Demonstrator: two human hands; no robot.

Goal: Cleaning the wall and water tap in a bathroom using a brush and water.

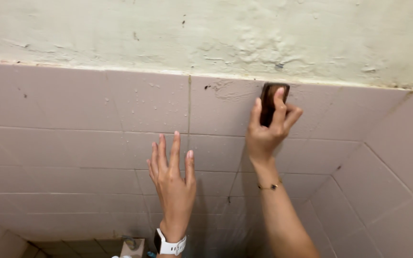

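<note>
- The right hand clamps a dark scrubbing block between thumb and fingers, pressing it to the pink tiled wall just under the tile edge.
- The left hand, below and left of the block, lies flat on the tiles, fingers spread, holding nothing; a white wristwatch sits on that wrist.
- Done well, I judge, the block stays flat and runs along the grout.
- Above the block, the cream plaster is blistered and flaking; droplets speckle tiles left of it; right of it a side wall meets in a corner.

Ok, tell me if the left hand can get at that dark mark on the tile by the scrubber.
Probably yes: the left hand lies open on the tiles below the dark mark, with bare tile between them.
</note>
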